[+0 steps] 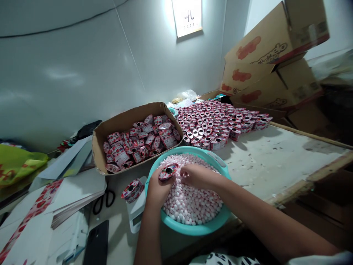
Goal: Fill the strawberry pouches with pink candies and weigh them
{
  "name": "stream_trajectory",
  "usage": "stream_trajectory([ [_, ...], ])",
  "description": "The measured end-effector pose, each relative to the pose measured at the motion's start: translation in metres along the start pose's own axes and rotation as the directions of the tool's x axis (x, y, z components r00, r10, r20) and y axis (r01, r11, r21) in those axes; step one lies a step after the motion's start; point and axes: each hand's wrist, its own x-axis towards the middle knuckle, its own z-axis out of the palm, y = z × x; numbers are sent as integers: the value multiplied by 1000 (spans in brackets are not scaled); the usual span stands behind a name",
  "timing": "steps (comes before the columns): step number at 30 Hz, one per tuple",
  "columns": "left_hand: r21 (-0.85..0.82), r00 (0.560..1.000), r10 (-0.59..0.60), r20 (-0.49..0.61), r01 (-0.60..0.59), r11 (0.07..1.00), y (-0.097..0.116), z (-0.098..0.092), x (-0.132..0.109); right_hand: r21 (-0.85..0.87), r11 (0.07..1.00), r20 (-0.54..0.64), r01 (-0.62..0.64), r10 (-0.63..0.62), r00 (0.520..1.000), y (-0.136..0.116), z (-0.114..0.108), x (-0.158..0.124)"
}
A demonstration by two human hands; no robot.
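A turquoise basin [193,231] full of small pale pink and white candies [190,206] stands in front of me. My left hand [157,187] is closed around a red-and-pink printed oval tin [168,171], its dark round opening facing up, over the left part of the basin. Just right of it, my right hand [194,176] is down at the candies with its fingers curled together; what sits in them, if anything, is hidden. Left of the basin, another printed tin [132,190] rests on a white kitchen scale [135,221].
A cardboard box [99,147] holds many similar tins. Rows of open tins [215,121] cover the table behind the basin. At left lie scissors [104,201], a black phone [96,243] and stacked paper sheets [74,191]. Large cartons [273,55] are piled at the back right.
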Motion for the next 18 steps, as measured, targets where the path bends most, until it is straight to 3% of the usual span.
stream_trajectory([
  [9, 22, 1000, 28, 14, -29, 999, -3, -1, 1, 45, 999, -51, -11, 13, 999, 9, 8, 7],
  [18, 27, 999, 33, 17, -33, 999, -5, -1, 0, 172, 985, -288, 4, 46, 957, 9, 4, 7],
])
